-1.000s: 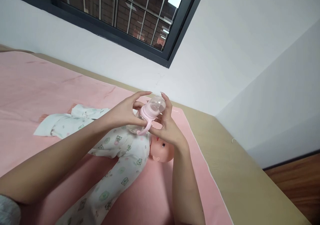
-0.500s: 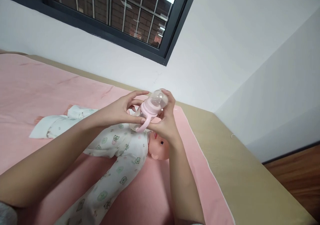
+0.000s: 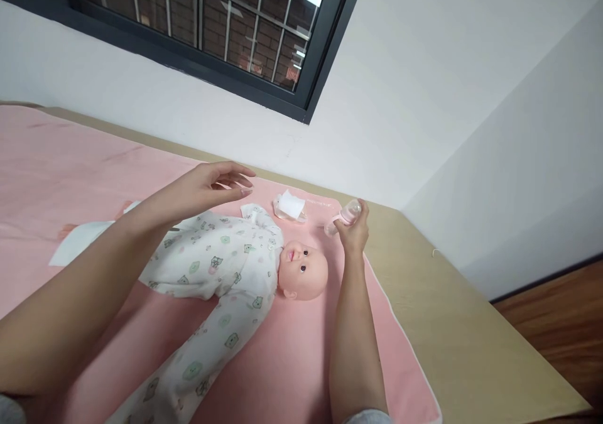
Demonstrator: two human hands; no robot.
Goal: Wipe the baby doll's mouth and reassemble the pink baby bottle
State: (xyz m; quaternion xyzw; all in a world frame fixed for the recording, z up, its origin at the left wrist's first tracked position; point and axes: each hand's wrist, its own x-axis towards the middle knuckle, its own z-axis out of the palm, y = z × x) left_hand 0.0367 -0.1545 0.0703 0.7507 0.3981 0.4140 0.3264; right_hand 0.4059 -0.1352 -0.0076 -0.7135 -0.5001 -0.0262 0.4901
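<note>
Bottle (image 3: 345,215), small and pink-collared, sits right of centre, gripped in the right hand (image 3: 352,230) over the pink mat's (image 3: 292,361) far edge. Left hand (image 3: 207,188) hovers open and empty above the doll (image 3: 226,273). Best kept level, clear of the doll's head.

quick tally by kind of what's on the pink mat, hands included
Doll: 1
Baby bottle, gripped by the right hand: 1
White packet beyond the doll's head: 1
White cloth at the doll's far side: 1
Hands: 2; the left hand hovers open over the doll, holding nothing
Total: 6
</note>
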